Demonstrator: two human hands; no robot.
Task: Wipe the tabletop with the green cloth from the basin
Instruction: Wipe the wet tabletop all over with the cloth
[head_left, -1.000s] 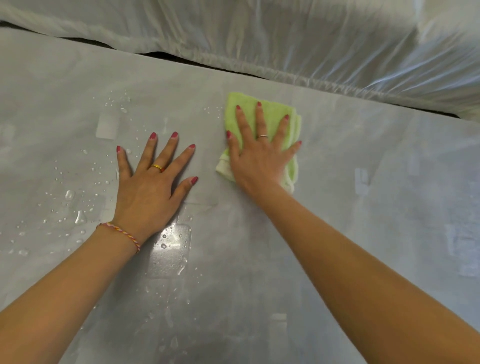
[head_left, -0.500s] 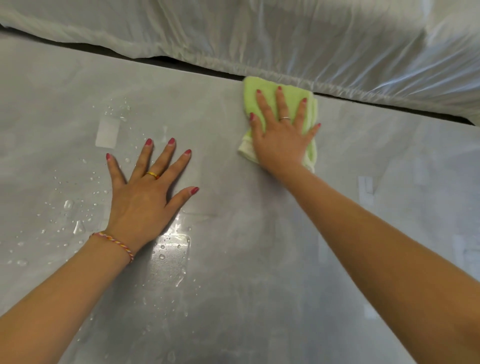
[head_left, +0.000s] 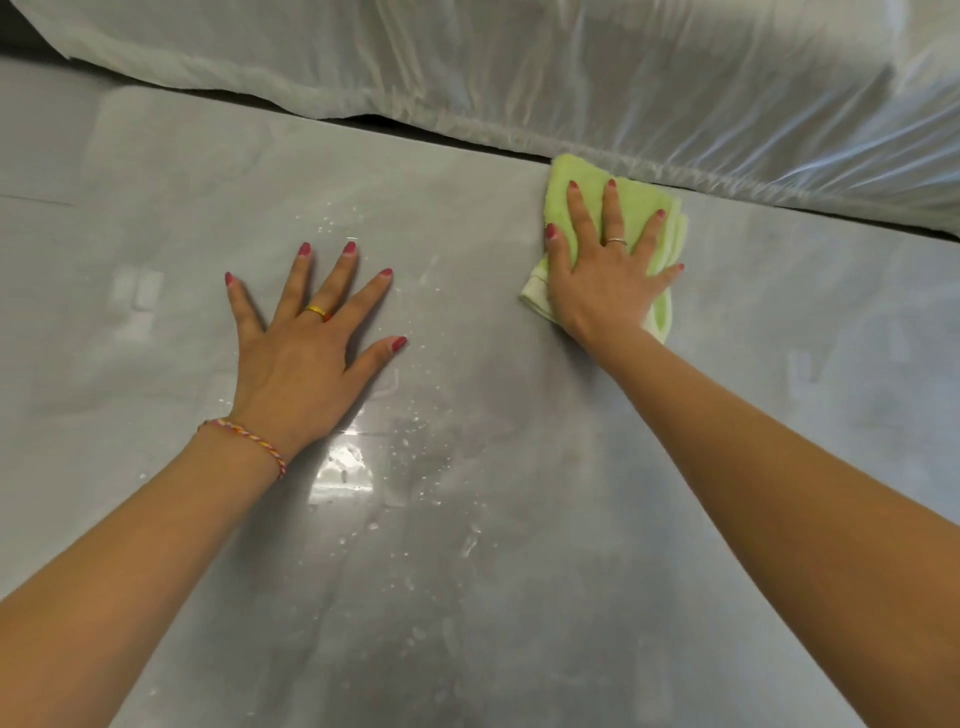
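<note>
Our folded green cloth (head_left: 561, 200) lies flat on the grey tabletop (head_left: 519, 571), its far edge just beside the white plastic sheeting (head_left: 571, 78). Our right hand (head_left: 605, 280) presses it with straight, spread fingers. Left of the cloth, our left hand (head_left: 304, 364) rests flat, fingers splayed, among water droplets (head_left: 415, 421).

A sheet of translucent white plastic film (head_left: 571, 67), creased and glossy, drapes across the whole far side of the view, its gathered lower hem running from upper left down to the right edge. Beneath that hem a narrow dark gap (head_left: 415, 136) shows. Scattered clear water droplets (head_left: 410, 431) bead in the middle of the view, with a few more farther back. A bright rectangular glare of reflected light (head_left: 343, 473) lies among them.
</note>
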